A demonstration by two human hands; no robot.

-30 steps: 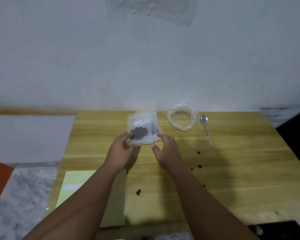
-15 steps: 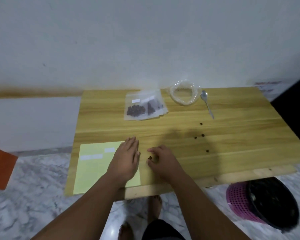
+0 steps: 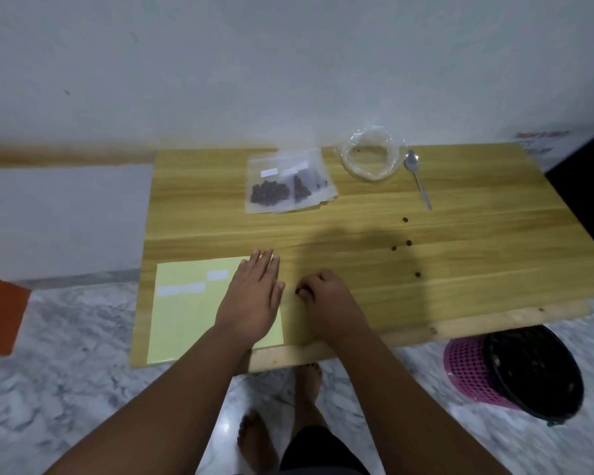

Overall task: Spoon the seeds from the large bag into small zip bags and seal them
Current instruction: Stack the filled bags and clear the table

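An orange object [image 3: 0,313] sat cut off at the left edge of the frame, on the grey marbled floor [image 3: 66,389]. A light wooden table [image 3: 460,269] filled the middle of the frame. On its lower left part lay a pale yellow sheet [image 3: 186,320] carrying a few white labels [image 3: 217,274]. The left hand [image 3: 251,296] lay flat on the right part of that sheet, palm down, fingers straight and close together, gripping nothing. Just right of it, the right hand [image 3: 326,296] rested on the bare wood with its fingers curled inward over a dark seed [image 3: 298,291]; whether they pinched it could not be told. Above the hands, near the table's far edge, lay a stack of small clear zip bags [image 3: 287,181] filled with dark seeds. To their right sat the large clear plastic bag [image 3: 371,154], its mouth rolled open and almost empty. A metal spoon [image 3: 417,178] lay just beside it. Loose seeds [image 3: 405,219] were scattered below the spoon. At the lower right, a pink mesh basket with a black liner [image 3: 515,371] stood on the floor.
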